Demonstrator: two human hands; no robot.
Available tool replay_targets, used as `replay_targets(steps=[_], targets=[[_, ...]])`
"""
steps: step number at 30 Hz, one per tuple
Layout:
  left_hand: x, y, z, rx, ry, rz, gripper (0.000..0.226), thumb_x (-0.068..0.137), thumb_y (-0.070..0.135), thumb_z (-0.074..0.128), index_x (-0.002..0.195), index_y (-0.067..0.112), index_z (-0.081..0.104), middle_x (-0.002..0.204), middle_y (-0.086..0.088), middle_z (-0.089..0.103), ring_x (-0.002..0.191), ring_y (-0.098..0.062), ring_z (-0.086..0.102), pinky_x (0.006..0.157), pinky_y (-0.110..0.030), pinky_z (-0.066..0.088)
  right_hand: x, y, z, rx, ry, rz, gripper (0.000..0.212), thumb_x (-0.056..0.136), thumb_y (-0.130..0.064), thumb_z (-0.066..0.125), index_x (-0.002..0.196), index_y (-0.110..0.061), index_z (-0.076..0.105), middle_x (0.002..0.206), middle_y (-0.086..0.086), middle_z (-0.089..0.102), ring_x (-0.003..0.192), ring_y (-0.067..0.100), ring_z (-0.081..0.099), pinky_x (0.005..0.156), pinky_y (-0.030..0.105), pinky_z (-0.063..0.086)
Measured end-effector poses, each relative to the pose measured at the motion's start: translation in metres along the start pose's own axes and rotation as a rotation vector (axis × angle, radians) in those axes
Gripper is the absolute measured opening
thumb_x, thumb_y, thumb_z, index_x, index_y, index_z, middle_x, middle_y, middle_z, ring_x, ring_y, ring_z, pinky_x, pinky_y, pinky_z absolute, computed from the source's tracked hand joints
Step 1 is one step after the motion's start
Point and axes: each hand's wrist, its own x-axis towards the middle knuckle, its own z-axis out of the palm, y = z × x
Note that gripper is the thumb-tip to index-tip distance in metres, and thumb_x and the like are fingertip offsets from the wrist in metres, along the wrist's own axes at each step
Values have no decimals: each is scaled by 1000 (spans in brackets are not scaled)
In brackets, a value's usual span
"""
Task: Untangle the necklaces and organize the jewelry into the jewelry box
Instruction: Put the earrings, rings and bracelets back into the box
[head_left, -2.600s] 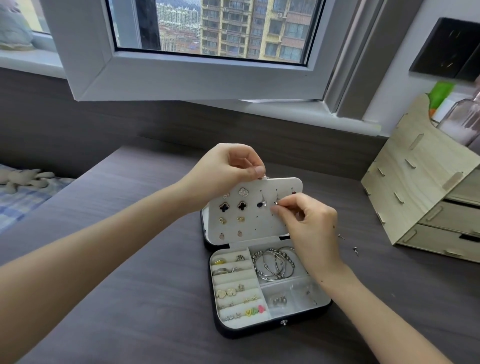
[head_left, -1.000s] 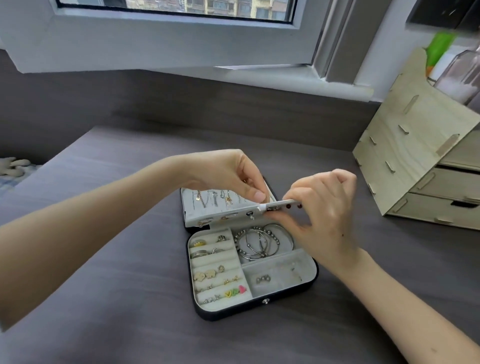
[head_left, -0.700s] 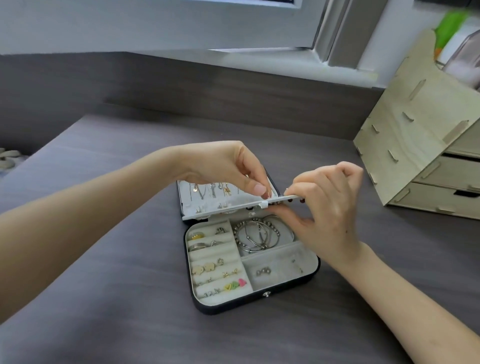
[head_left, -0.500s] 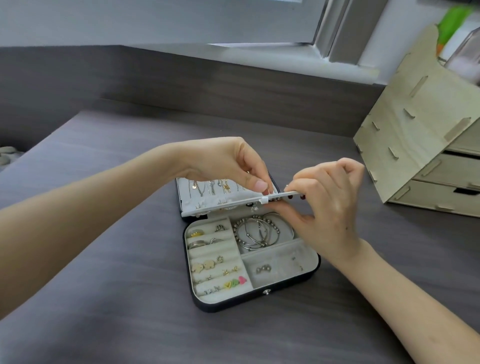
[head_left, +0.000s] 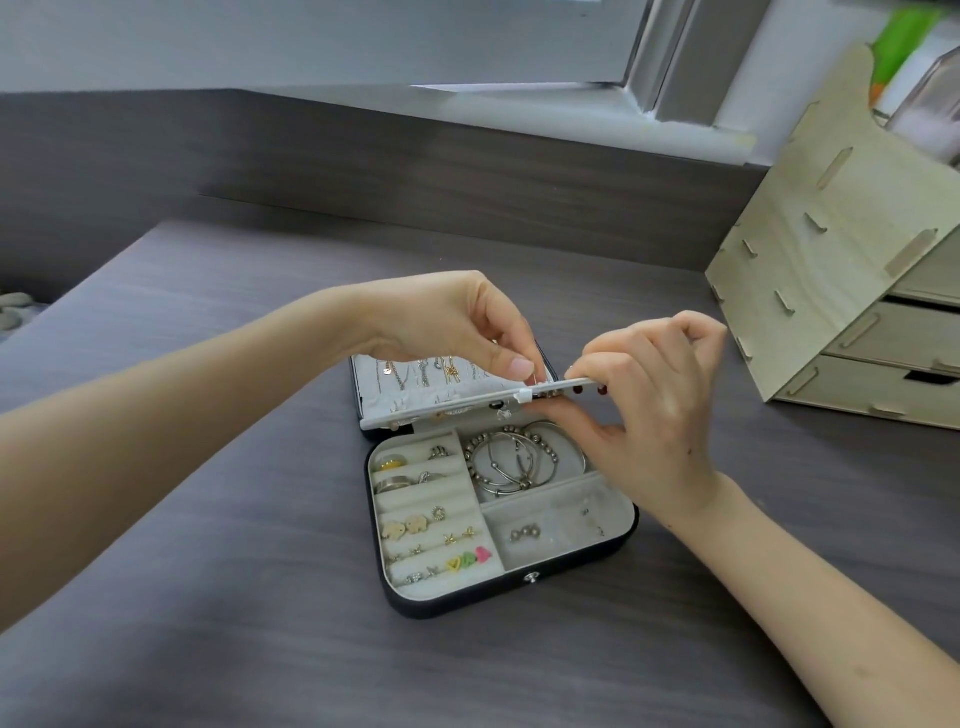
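Earring panel (head_left: 441, 406) lies almost flat across the jewelry box (head_left: 511, 592), left hand (head_left: 457, 325) pinching its middle from above, right hand (head_left: 657, 400) gripping its right end.

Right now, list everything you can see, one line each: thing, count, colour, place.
black jewelry box with cream lining: one, black, open mid-table.
white earring panel: one, white, held nearly flat over box's rear.
chain necklaces: several, gold and silver, in lid behind panel.
metal bangles: several, silver, rear right compartment.
elephant-shaped studs: two, cream, left slots.
heart-shaped studs: few, yellow, green, pink, front left slot.
wood-grain table: one, grey, under box.
plywood drawer organiser: one, pale, right.
left hand: one, pinches panel's edge.
right hand: one, pinches panel's edge.
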Motion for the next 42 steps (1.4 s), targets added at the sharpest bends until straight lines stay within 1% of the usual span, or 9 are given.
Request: replay_targets(steps=[8, 12, 14, 19, 25, 28, 33, 38, 42], targets=[[-3, 9, 0, 137, 13, 40, 9, 72, 24, 71, 81, 21, 73, 81, 9, 71, 75, -7, 62, 72, -16, 45, 0, -1, 0, 0, -2, 7, 36, 79, -45, 73, 82, -19, 48, 73, -2, 63, 74, 18, 52, 80, 38, 29], [-2, 14, -2, 382, 44, 129, 8, 74, 39, 76, 80, 37, 72, 79, 3, 70, 71, -32, 55, 65, -38, 44, -1, -1, 0, 4, 0, 10, 36, 79, -43, 73, 82, -19, 48, 73, -1, 63, 74, 17, 52, 79, 37, 29], [-2, 17, -3, 443, 53, 160, 10, 73, 41, 74, 82, 37, 72, 82, 3, 70, 75, -28, 59, 71, -46, 46, -1, -1, 0, 6, 0, 11, 35, 79, -43, 74, 82, -19, 48, 73, -1, 63, 74, 18, 52, 79, 38, 30], [-3, 24, -2, 567, 63, 203, 8, 73, 38, 67, 80, 42, 68, 79, 15, 69, 80, -12, 58, 74, -35, 46, -1, -1, 0, 14, -5, 18, 34, 80, -40, 74, 83, -18, 48, 74, 0, 63, 75, 17, 52, 80, 38, 30], [-2, 25, 1, 584, 32, 202, 13, 77, 32, 71, 76, 44, 65, 77, 15, 67, 79, -12, 55, 73, -28, 45, -3, -1, 1, 9, -5, 18, 35, 78, -40, 75, 82, -18, 48, 74, 0, 63, 74, 18, 52, 79, 40, 31], [-1, 28, 0, 600, 7, 165, 13, 79, 26, 73, 79, 38, 68, 80, 16, 67, 81, -13, 56, 75, -27, 45, -2, -1, 1, 9, -6, 22, 35, 79, -41, 74, 82, -18, 48, 73, -1, 63, 74, 18, 52, 80, 39, 31], [0, 28, -1, 612, 53, 126, 8, 78, 28, 73, 86, 26, 71, 78, 20, 60, 77, 0, 53, 69, -12, 41, 0, -1, 0, 10, 6, 25, 33, 81, -41, 72, 82, -18, 48, 73, -1, 63, 72, 19, 53, 80, 38, 30], [-3, 27, -1, 536, 33, 99, 11, 83, 23, 69, 80, 33, 65, 71, 25, 60, 69, 2, 53, 63, -11, 38, -1, -1, 1, 8, 1, 35, 32, 82, -41, 72, 82, -19, 48, 74, -1, 63, 73, 19, 53, 81, 38, 29], [-4, 27, 0, 536, 64, 73, 6, 87, 22, 65, 83, 27, 66, 73, 19, 59, 66, 4, 51, 61, -8, 37, -1, 0, 1, 11, -1, 39, 32, 81, -39, 73, 82, -19, 48, 74, -1, 63, 74, 18, 53, 82, 36, 28]])
